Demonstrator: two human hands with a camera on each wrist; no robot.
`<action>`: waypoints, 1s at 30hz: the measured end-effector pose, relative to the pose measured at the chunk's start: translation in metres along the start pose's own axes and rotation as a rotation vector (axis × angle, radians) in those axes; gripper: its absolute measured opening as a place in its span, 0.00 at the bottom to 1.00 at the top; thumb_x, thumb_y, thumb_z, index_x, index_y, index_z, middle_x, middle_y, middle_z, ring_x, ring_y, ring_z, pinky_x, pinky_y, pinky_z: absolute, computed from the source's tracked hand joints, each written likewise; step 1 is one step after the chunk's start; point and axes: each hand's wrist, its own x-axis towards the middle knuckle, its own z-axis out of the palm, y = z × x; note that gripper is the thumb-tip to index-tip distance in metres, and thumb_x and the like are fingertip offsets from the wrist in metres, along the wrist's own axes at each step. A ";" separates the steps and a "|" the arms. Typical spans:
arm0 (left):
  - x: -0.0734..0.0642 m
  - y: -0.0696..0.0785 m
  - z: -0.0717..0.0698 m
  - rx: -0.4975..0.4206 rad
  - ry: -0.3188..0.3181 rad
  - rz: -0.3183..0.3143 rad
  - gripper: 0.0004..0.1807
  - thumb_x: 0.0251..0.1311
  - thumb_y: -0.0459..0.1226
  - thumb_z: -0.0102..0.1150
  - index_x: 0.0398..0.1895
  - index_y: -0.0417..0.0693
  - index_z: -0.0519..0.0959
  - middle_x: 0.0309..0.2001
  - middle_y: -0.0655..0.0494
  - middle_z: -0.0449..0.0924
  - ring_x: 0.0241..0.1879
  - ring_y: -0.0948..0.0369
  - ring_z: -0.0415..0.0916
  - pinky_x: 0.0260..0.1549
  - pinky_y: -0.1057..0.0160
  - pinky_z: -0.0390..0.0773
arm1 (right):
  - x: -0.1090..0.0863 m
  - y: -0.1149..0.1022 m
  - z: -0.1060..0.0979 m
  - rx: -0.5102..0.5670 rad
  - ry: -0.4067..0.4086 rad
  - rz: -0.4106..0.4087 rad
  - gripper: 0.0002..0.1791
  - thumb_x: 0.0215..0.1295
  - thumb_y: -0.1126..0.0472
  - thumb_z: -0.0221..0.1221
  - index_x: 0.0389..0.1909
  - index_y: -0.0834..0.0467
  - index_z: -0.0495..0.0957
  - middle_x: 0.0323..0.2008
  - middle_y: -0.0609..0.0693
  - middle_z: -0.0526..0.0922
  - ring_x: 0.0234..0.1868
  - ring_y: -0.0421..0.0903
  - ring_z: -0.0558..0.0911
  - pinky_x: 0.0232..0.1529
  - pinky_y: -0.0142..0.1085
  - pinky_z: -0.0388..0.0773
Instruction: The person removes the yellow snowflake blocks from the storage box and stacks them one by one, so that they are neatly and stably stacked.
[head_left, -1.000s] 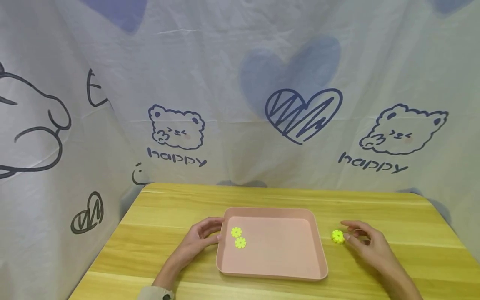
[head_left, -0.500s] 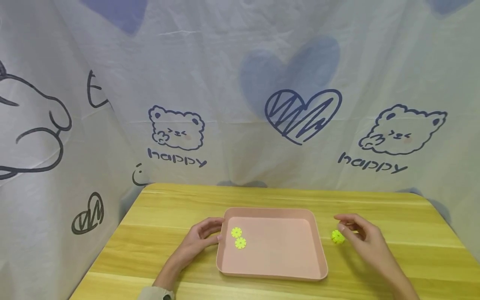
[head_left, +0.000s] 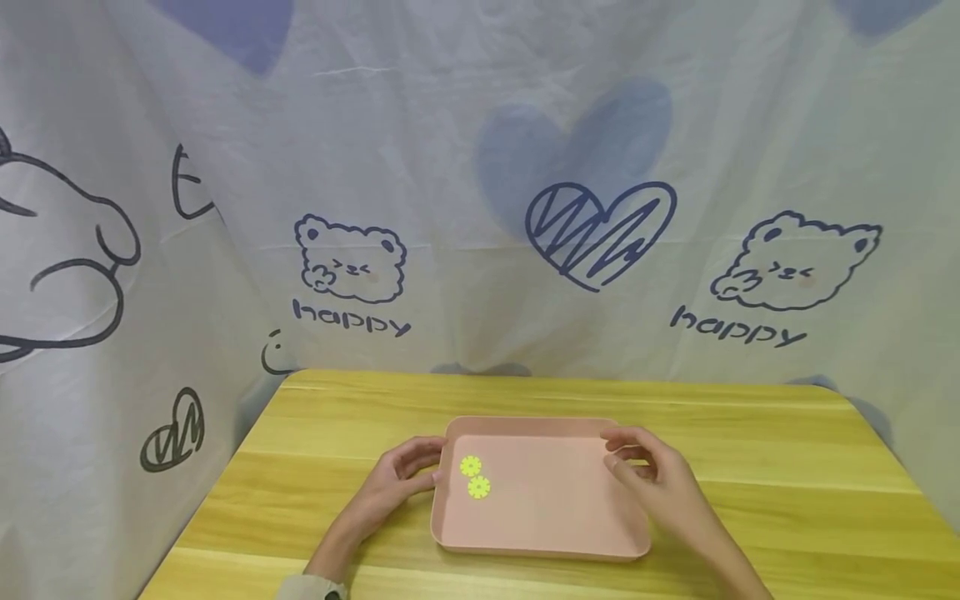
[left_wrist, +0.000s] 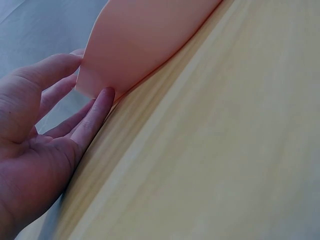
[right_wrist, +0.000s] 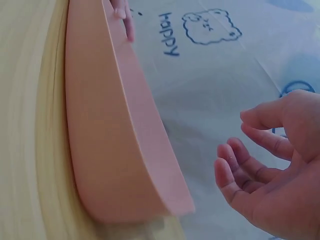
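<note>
A pink tray (head_left: 551, 550) lies on the table, with two bright yellow notched discs (head_left: 470, 466) close together near its left side. My left hand (head_left: 401, 475) rests against the tray's left wall; in the left wrist view its fingertips touch the outer side and rim of the pink tray (left_wrist: 135, 45). Over the tray's right rim hovers my right hand (head_left: 652, 475), fingers loosely bent and thumb apart from the index finger. The right wrist view shows the right hand (right_wrist: 280, 165) beside the tray wall with nothing visible in its fingers.
The wood-grain table (head_left: 360, 400) extends around the tray. A white cloth (head_left: 465, 333) printed with bears and hearts hangs behind and to the left. The table spot just right of the tray is hidden behind the right hand.
My right hand has risen from the yellow disc right of the tray and moved left over the tray's right rim. That disc is now out of sight. My left hand stays put.
</note>
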 end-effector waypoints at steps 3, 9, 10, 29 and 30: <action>-0.001 0.000 0.000 0.003 0.002 -0.003 0.28 0.70 0.31 0.63 0.72 0.39 0.69 0.71 0.42 0.70 0.71 0.47 0.67 0.62 0.62 0.76 | 0.004 -0.004 0.012 0.017 -0.017 0.015 0.15 0.72 0.64 0.63 0.57 0.59 0.81 0.47 0.53 0.83 0.47 0.45 0.82 0.46 0.33 0.83; -0.001 0.000 -0.001 0.004 0.001 -0.006 0.28 0.70 0.31 0.63 0.72 0.40 0.69 0.71 0.42 0.70 0.71 0.47 0.67 0.62 0.63 0.76 | 0.012 -0.009 0.036 0.040 -0.049 0.018 0.14 0.71 0.65 0.65 0.55 0.58 0.81 0.46 0.54 0.82 0.47 0.48 0.82 0.45 0.33 0.83; -0.001 0.000 -0.001 0.004 0.000 -0.006 0.28 0.70 0.31 0.63 0.72 0.39 0.69 0.71 0.42 0.70 0.71 0.47 0.67 0.62 0.63 0.76 | 0.014 -0.009 0.040 0.049 -0.052 0.015 0.14 0.70 0.65 0.65 0.55 0.59 0.82 0.45 0.54 0.81 0.47 0.48 0.82 0.45 0.33 0.83; -0.001 -0.001 -0.002 0.010 -0.009 0.025 0.27 0.70 0.31 0.62 0.71 0.39 0.70 0.70 0.42 0.71 0.70 0.46 0.67 0.62 0.61 0.77 | 0.026 0.002 0.117 0.056 -0.068 0.072 0.11 0.66 0.68 0.64 0.48 0.56 0.83 0.42 0.53 0.83 0.42 0.43 0.82 0.49 0.35 0.82; -0.001 -0.001 -0.002 0.012 -0.008 0.022 0.27 0.70 0.31 0.62 0.71 0.40 0.70 0.70 0.42 0.71 0.70 0.46 0.67 0.62 0.62 0.76 | 0.026 0.004 0.121 0.042 -0.070 0.066 0.11 0.65 0.68 0.64 0.48 0.57 0.83 0.41 0.51 0.83 0.41 0.43 0.82 0.48 0.35 0.82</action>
